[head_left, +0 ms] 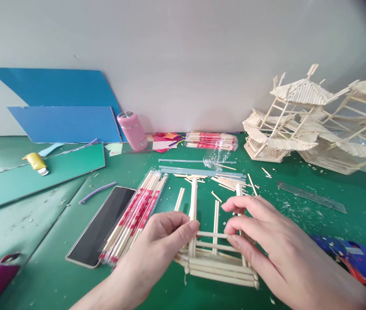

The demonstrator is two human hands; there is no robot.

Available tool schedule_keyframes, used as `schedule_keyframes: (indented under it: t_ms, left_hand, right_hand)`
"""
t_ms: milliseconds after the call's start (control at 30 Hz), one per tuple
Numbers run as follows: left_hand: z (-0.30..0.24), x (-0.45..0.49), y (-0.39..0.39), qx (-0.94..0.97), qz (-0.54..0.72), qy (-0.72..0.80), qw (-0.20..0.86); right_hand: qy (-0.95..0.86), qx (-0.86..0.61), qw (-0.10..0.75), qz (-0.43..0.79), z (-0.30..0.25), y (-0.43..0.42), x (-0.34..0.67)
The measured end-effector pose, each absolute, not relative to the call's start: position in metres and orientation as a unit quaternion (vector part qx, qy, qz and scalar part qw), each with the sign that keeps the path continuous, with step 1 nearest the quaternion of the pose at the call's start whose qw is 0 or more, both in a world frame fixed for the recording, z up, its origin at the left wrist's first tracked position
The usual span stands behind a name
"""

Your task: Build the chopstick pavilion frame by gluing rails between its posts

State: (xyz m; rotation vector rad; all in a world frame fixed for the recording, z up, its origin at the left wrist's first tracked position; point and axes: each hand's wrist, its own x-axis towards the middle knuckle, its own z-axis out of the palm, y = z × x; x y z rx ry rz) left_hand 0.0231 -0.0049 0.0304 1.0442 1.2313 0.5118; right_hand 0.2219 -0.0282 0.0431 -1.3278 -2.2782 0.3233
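Note:
In front of me stands a small frame (223, 275) of glued wooden sticks, with a stacked base and upright posts. A thin wooden stick (213, 234) lies level across the front posts, above a similar crossbar (215, 246). My left hand (161, 241) is closed, thumb and forefinger pinching the stick's left end at the front left post (193, 196). At its other end, my right hand (263, 237) pinches the stick between thumb and a finger, with the forefinger raised near the right post (239, 189). My right fingers partly hide that post.
Packed chopsticks (137, 211) and a phone (101, 228) lie at left. Loose cut sticks (226, 183) are behind the frame. A blue glue gun (351, 258) lies at right. Stick pavilions (286, 120) stand back right, and a pink bottle (133, 131) by the wall.

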Motion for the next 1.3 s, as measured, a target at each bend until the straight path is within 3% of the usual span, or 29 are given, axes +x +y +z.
schedule_keyframes:
  t_ms: [200,400,500,633,767,1000,1200,1300]
  left_hand:
    - [0.031,0.021,-0.007,0.508,0.219,0.54,0.635]
    - [0.038,0.008,0.0,0.714,0.307,0.531,0.338]
    - [0.051,0.007,0.008,0.826,0.249,0.433,0.262]
    - [0.068,0.017,0.017,0.908,0.115,0.329,0.233]
    - [0.07,0.028,0.022,0.932,0.059,0.293,0.206]
    - [0.063,0.032,0.022,0.939,0.03,0.277,0.202]
    - [0.061,0.03,0.021,0.934,0.031,0.286,0.213]
    - [0.061,0.03,0.021,0.935,0.038,0.279,0.216]
  right_hand:
    - [-0.834,-0.481,0.237,0.133,0.043,-0.029,0.22]
    - [-0.827,-0.489,0.226,0.16,0.045,-0.029,0.22]
    - [-0.816,-0.503,0.216,0.184,0.046,-0.03,0.22]
    - [-0.804,-0.518,0.2,0.213,0.048,-0.031,0.219]
    - [-0.801,-0.52,0.199,0.219,0.049,-0.032,0.219]
    - [-0.794,-0.527,0.196,0.231,0.052,-0.032,0.219]
    - [-0.714,-0.604,0.289,0.202,0.044,-0.035,0.233]
    - [-0.648,-0.656,0.284,0.26,0.036,-0.035,0.237]
